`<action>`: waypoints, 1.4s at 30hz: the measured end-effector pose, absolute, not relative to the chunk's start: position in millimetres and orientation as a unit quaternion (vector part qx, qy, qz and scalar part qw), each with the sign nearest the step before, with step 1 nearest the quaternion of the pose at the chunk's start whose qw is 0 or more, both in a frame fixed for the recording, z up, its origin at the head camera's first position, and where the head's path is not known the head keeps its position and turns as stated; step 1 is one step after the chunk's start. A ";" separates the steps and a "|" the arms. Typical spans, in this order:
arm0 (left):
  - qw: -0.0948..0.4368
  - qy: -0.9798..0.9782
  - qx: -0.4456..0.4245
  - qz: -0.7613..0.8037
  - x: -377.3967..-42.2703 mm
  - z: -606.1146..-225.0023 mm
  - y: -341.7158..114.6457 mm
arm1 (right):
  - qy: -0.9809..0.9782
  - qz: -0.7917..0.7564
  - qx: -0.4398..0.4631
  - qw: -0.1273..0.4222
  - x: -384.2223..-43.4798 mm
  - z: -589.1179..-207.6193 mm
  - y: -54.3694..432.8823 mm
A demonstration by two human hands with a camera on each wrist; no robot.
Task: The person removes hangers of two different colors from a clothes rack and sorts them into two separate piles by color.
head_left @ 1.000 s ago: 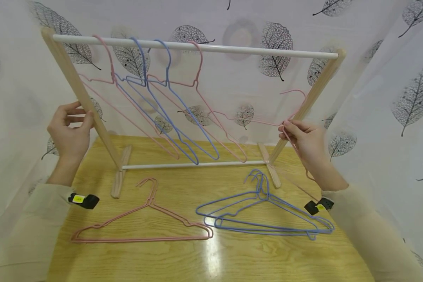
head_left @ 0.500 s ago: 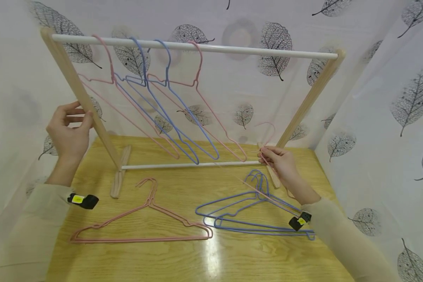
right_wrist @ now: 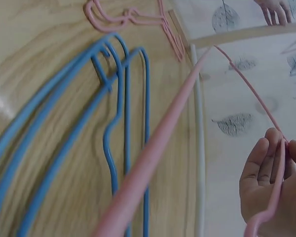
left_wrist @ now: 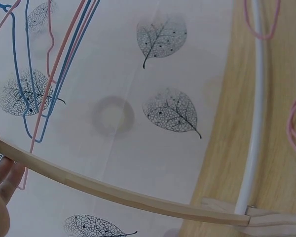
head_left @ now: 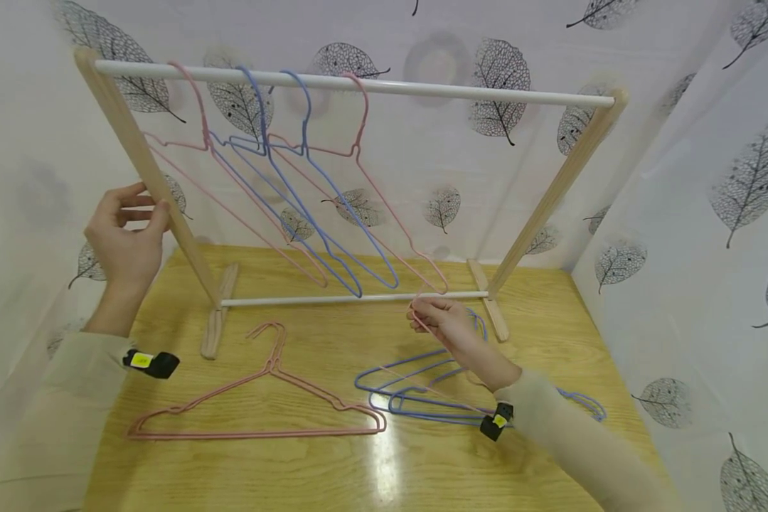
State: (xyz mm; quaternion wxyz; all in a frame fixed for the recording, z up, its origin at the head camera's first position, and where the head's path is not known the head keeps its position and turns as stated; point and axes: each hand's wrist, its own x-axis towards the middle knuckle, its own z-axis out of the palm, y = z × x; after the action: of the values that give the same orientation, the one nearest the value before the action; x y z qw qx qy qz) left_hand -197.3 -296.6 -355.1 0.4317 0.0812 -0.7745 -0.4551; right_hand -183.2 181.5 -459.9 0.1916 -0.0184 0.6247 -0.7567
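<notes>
My left hand (head_left: 124,238) grips the left wooden post (head_left: 137,149) of a clothes rack between thumb and fingers. With my right hand (head_left: 457,331) I pinch a pink hanger (right_wrist: 249,81) near its neck, in front of the rack's lower bar and above the blue hangers. Its hook is mostly hidden in the head view. From the rack's white top rail (head_left: 454,90) hang two pink hangers, one of them the outer left pink hanger (head_left: 198,103), and two blue hangers, including one blue hanger (head_left: 307,107) near the middle.
Pink hangers (head_left: 217,433) lie stacked on the wood-grain table (head_left: 281,476) at left. A pile of blue hangers (right_wrist: 147,98) lies at right, partly behind my right arm. The right post (head_left: 553,199) and a leaf-print backdrop (head_left: 678,299) bound the space.
My right hand has moved left and down with the pink hanger, from beside the right post to over the blue pile. The left hand stays on its post.
</notes>
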 end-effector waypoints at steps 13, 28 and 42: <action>0.425 -0.771 0.079 -0.468 -203.7 -355.5 -298.9 | 0.602 -0.750 -0.054 0.271 -171.1 -487.2 99.4; 0.426 -0.768 0.081 -0.471 -211.8 -356.3 -300.6 | 0.609 -0.723 -0.043 0.324 -157.8 -501.3 15.1; 0.421 -0.773 0.083 -0.467 -219.1 -357.0 -303.9 | 0.717 -0.639 -0.080 0.268 -161.7 -515.5 -23.8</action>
State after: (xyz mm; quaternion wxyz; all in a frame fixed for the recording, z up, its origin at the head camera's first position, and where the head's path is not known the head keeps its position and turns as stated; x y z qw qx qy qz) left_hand -219.1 -303.9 -357.0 0.4211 0.0830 -0.7728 -0.4675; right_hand -161.7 -23.8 -515.5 0.2679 -0.0798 0.7168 -0.6388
